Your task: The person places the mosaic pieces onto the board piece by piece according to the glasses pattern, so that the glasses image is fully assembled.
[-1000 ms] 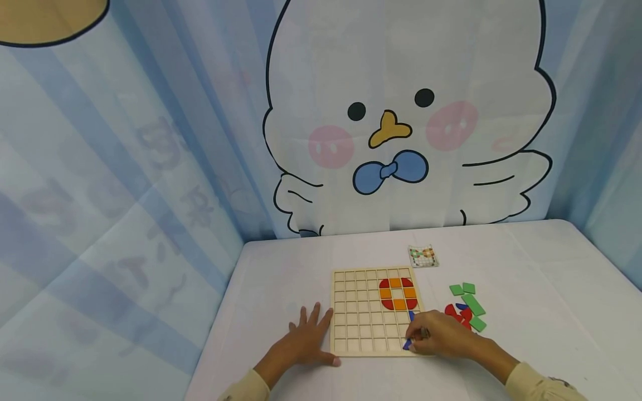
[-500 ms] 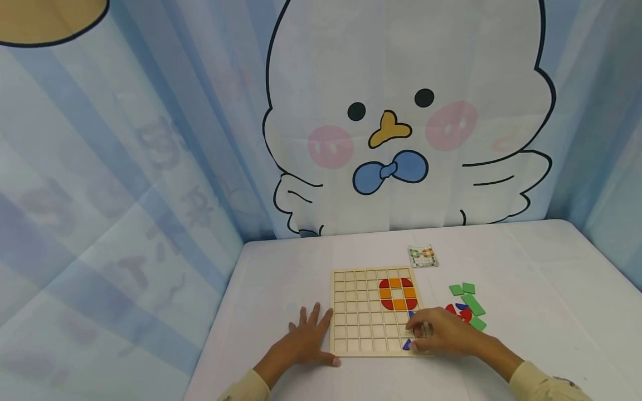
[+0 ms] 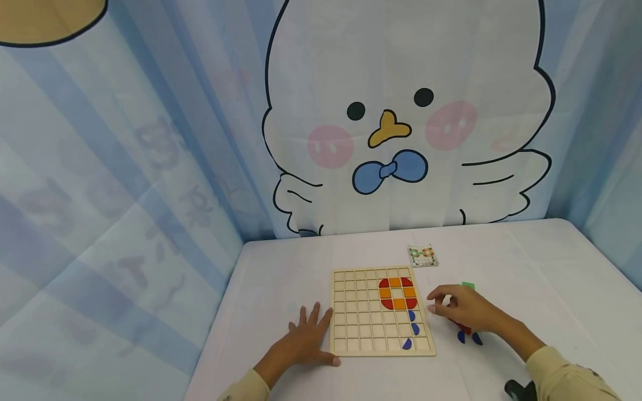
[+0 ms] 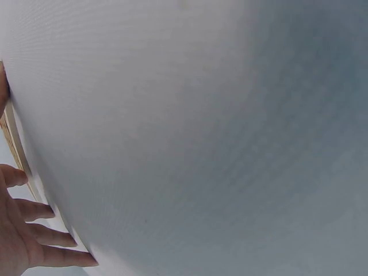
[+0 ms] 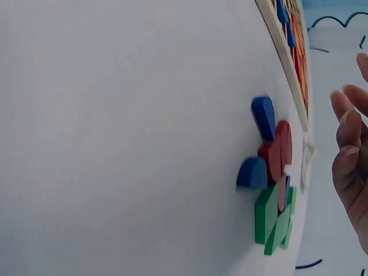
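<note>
A square wooden grid board (image 3: 358,312) lies on the white table. My left hand (image 3: 308,337) rests flat with spread fingers, its fingertips at the board's left edge. In the left wrist view the fingers (image 4: 52,236) lie straight by that edge. On the board, red quarter-rounds and orange squares (image 3: 398,304) form a ring. Below it, three blue rounded pieces (image 3: 415,329) sit down the right side. To the right of the board, my right hand (image 3: 466,306) hovers over the loose pieces, fingers loosely bent, nothing seen between them. It partly hides red pieces (image 5: 270,158) and green pieces (image 5: 265,213).
Two loose blue pieces (image 3: 477,338) lie near the right wrist. A small pattern card (image 3: 423,256) lies behind the board. A dark object (image 3: 519,389) shows beside the right sleeve. A curtain with a cartoon bird (image 3: 391,206) hangs behind the table.
My right hand has left the board's lower right corner and moved right and away, over the loose pieces. The blue pieces on the board are now uncovered. My left hand has stayed put.
</note>
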`<state>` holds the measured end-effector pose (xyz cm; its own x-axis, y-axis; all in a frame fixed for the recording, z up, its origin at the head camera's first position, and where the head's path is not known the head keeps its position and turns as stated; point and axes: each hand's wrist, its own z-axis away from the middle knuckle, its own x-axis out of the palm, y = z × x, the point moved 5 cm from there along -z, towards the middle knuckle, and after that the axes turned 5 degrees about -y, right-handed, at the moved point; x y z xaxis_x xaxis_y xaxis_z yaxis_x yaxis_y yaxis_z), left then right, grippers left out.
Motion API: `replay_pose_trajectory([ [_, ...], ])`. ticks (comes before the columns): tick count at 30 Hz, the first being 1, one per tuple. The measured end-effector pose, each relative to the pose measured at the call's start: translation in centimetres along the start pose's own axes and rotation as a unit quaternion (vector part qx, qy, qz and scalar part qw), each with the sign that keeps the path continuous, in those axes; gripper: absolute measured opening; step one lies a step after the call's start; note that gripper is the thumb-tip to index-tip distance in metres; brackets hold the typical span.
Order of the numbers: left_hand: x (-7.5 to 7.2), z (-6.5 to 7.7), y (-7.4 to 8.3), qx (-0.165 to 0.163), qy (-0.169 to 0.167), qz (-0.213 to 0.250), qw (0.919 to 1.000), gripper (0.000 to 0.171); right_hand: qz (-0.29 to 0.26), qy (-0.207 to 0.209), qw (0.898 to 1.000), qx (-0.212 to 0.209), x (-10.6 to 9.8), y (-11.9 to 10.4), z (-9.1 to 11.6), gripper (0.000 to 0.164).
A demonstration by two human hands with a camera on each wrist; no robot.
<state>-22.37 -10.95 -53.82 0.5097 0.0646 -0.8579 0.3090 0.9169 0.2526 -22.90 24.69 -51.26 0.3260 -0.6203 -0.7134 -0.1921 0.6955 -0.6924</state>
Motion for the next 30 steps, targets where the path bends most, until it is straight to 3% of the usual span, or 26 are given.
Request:
replay_pose_trajectory([
  [3, 0.0, 0.0, 0.0, 0.001, -0.001, -0.001, 1.0, 0.113, -0.007, 0.025, 0.999, 0.038, -1.5, 1.5, 0.0, 0.03],
  [9, 0.1, -0.1, -0.1, 0.004, 0.003, -0.007, 1.0, 0.113, 0.038, 0.07, 0.996, 0.04, -4.5, 4.6, -0.2, 0.024],
  [12, 0.1, -0.2, -0.1, 0.007, 0.004, -0.01, 0.9999, 0.113, 0.051, 0.071, 0.995, 0.045, -5.4, 6.1, -0.3, 0.026],
  [19, 0.1, -0.1, -0.1, 0.006, 0.003, -0.008, 0.9999, 0.113, 0.065, 0.036, 0.996, 0.054, -5.8, 8.0, -0.4, 0.028],
  [30, -0.2, 0.2, 0.1, 0.006, -0.001, -0.003, 1.0, 0.112, 0.087, 0.029, 0.995, 0.05, -5.6, 9.0, -0.2, 0.03],
])
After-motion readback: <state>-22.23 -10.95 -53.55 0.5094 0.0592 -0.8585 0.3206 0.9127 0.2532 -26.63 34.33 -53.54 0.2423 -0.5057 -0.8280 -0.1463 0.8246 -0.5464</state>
